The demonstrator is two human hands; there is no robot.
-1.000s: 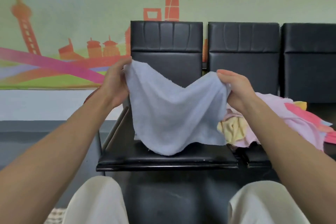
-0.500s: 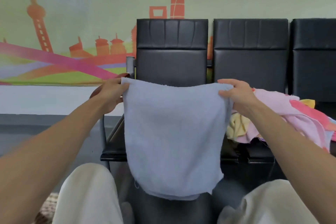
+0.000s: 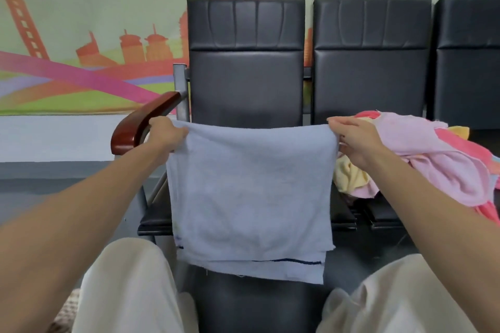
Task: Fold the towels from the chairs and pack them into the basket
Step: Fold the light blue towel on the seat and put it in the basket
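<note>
Hanging blue towel [image 3: 250, 192], no legible writing

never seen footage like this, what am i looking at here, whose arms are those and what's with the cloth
There is no machine here. The camera sits on a person's head and looks forward and down, so the two bare arms reaching in from the bottom are that person's own, and the pale trousers at the bottom edge are their legs.

The left hand and the right hand each pinch a top corner of a light blue towel. It hangs flat between them, doubled over, with two layers showing at the bottom edge.

Behind it stands a row of black padded chairs against a wall painted with a city skyline. The nearest chair has a reddish wooden armrest. On the next seat lies a loose pile of pink and yellow towels, not yet folded. No basket is in view.
</note>
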